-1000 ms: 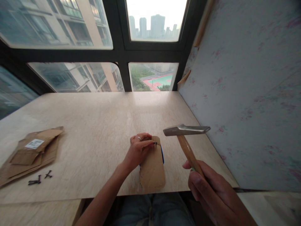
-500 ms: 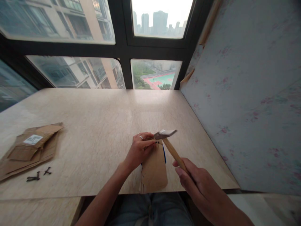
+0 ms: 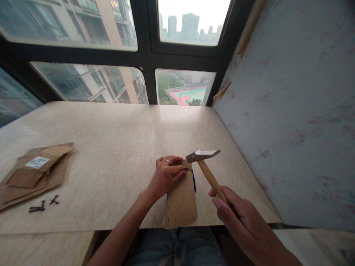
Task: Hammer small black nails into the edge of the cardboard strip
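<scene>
A folded piece of cardboard (image 3: 181,203) lies at the front edge of the marble-patterned surface, with a blue strip (image 3: 194,181) showing along its right side. My left hand (image 3: 168,174), a ring on one finger, rests on its far left part. Thumb and fingers pinch a small dark nail (image 3: 186,169), mostly hidden by the fingertips. In my right hand (image 3: 235,212) is the wooden handle of a hammer (image 3: 212,178). Its metal head is raised to the right of my left fingertips, apart from the nail.
Flattened brown cardboard packaging (image 3: 59,164) with a white label lies at the left. Several dark nails (image 3: 37,207) are scattered in front of it. A patterned wall (image 3: 291,122) bounds the surface on the right, and a dark window frame (image 3: 151,85) stands behind.
The hammer and my right hand have moved to the right, so the head is farther from my left fingers. My left hand stays on the cardboard, pinching the nail.
</scene>
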The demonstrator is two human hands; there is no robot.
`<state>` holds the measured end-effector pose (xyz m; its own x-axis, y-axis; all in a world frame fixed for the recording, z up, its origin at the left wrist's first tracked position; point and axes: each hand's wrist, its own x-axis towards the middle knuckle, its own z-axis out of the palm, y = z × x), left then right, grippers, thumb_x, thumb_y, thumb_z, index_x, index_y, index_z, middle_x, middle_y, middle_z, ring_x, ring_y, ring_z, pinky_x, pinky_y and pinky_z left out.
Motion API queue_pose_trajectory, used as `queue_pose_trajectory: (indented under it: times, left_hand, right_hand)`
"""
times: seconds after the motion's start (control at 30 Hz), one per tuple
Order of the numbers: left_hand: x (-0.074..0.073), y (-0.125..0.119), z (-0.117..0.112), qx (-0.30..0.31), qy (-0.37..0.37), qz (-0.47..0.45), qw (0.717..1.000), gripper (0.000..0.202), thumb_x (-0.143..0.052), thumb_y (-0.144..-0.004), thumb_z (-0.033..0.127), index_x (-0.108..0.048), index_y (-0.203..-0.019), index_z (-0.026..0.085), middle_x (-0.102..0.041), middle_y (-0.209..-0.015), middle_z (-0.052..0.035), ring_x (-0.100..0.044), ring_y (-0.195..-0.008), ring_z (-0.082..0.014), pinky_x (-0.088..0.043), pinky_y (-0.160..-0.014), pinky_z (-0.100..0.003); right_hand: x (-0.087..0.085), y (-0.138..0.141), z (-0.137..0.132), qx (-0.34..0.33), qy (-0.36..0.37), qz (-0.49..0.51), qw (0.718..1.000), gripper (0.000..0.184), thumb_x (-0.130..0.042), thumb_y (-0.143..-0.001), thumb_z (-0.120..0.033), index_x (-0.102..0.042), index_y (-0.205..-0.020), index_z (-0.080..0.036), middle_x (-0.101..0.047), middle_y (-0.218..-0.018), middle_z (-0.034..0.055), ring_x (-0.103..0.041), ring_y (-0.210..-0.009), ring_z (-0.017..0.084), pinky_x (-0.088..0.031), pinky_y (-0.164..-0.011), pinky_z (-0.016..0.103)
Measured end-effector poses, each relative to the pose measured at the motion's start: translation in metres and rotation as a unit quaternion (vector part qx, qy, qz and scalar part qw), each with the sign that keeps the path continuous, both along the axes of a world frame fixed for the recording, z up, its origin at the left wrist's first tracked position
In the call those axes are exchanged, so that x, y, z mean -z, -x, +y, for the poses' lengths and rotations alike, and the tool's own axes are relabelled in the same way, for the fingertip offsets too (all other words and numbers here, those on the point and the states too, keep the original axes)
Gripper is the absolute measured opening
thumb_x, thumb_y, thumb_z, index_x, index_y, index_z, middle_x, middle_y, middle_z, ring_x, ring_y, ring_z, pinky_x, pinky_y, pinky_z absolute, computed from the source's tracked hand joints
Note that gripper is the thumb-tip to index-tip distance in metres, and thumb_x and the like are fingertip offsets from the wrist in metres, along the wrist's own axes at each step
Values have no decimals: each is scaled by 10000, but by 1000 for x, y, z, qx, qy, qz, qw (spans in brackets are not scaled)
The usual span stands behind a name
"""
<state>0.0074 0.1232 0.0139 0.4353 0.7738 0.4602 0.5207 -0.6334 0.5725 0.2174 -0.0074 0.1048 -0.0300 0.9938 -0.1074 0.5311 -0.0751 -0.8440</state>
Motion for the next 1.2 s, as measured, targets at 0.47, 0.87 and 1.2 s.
queue_pose_trajectory:
  times: [0.47,0.87,1.2]
  left_hand:
    - [7,1,-2,-8,33,-101,994,102,-677,-874,194,-775,-899,208,-678,-1132,-111,-647,-1044,-225,-578,-897,-418]
    - [-4,5,4,-18,32,-124,992,95,-674,-874,189,-764,-900,199,-679,-1115,-108,-652,-1030,-212,-584,-889,-386]
    - [-1,3,16,2,32,-86,996,95,-674,-866,182,-764,-882,207,-699,-1072,-101,-649,-1022,-225,-577,-879,-404]
  right_hand:
    - [68,38,-17,208,78,106,969,331,-678,-771,-512,-545,-885,-232,-693,-798,17,-622,-585,163,-442,-476,232]
    - [74,46,-13,239,70,202,947,364,-676,-789,-515,-506,-955,-239,-641,-788,-13,-495,-405,93,-329,-332,206]
    - [91,46,-4,226,51,192,954,325,-665,-786,-458,-518,-953,-222,-597,-781,-18,-532,-501,115,-369,-375,203]
